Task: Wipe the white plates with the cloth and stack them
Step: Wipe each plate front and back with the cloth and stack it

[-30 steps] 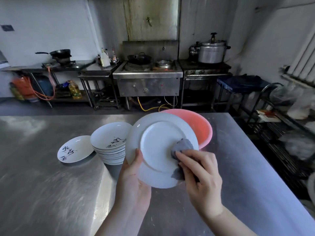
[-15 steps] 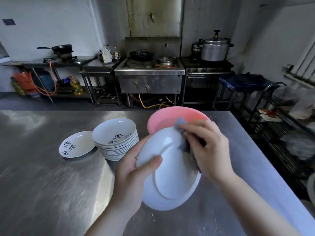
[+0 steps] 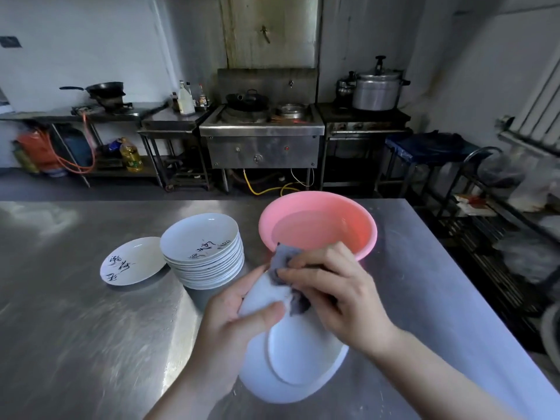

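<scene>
A grey cloth (image 3: 286, 268) is pinched between the curled fingers and thumb of the right hand (image 3: 336, 292) and pressed against the upper rim of a white plate (image 3: 291, 368). The plate is gripped at its left edge by the left hand (image 3: 236, 325), thumb laid across its underside, and is held tilted above the steel table (image 3: 75, 328). Just beyond stands a pink basin (image 3: 318, 222) holding water. To its left a stack of white plates (image 3: 203, 253) is seen, with a single inscribed plate (image 3: 131, 265) beside it.

plate stack (image 3: 206, 256) left of basin (image 3: 318, 222), on table (image 3: 75, 328)
</scene>
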`<state>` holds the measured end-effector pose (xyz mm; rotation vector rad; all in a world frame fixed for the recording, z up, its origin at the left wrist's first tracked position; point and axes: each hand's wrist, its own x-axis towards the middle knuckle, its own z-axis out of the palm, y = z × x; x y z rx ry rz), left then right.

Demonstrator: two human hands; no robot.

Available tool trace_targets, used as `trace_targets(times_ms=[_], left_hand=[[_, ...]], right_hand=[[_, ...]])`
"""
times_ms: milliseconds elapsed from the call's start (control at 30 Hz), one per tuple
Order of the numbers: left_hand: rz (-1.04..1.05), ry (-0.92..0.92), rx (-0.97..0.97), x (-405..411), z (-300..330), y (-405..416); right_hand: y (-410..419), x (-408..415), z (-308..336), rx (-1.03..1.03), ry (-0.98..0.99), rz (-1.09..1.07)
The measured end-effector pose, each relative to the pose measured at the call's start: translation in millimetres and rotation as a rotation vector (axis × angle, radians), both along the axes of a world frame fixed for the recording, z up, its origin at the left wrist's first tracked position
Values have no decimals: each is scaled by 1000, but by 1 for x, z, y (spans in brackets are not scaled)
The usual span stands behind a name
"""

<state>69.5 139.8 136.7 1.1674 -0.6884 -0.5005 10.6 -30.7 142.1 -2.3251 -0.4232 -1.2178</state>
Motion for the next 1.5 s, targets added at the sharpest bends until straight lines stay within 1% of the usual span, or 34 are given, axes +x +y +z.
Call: trace_targets(times_ms=[100,167,233,333,367,400,467,533,567,600,667,700,833,867,900,1000,1100,1167,1233,1400,1433,1500], left_hand=[[38,115,-57,1,-3,1],[162,226,-91,3,-3,2],[292,287,-145,6,-2,0],[387,361,-248,5,3,-10],[400,390,-266,1,3,-14],[403,428,-285,-3,3,-18],[371,500,-288,-13,2,-22],[341,537,-262,-20,0,-23],[346,543,-264,-21,-1,-23],[363,541,-271,-22,-1,-22],[397,541,-288,-20,0,-21],[396,553,-295,-20,0,-20],[335,645,-270,-18,0,-16],[331,627,-273,-18,-1,-15],[340,596,-278,-17,-2,-15],[363,539,-263,-18,-7,-12],[321,550,-198,-21,-14,-8],[302,531,-153,-22,-17,-6],[278,488,-112,-22,-18,-5],[143,332,-90,-17,-17,-3],[126,317,-68,-13,-17,0],[117,277,4,-3,-17,7]], right_hand=[[-14,3,0,159,3,-103],[-20,3,-7,261,-2,-159],[-20,0,-19,374,-17,-205],[3,-8,-42,499,-91,-336],[16,-11,-49,508,-102,-362],[30,-12,-55,472,-108,-359],[48,-13,-59,307,-111,-272],[47,-12,-56,158,-94,-215],[41,-13,-53,129,-76,-233],[33,-14,-50,152,-63,-278],[25,-15,-45,260,-57,-365],[28,-15,-43,263,-56,-364],[41,-12,-43,37,7,-114],[36,-11,-44,40,21,-111],[28,-11,-45,86,24,-145],[7,-8,-44,264,9,-326],[-8,2,-36,326,42,-384],[-14,8,-27,389,103,-372],[-12,11,-17,392,133,-347],[2,9,-1,135,94,-126],[-2,8,0,144,102,-112],[-12,5,0,302,152,-130]])
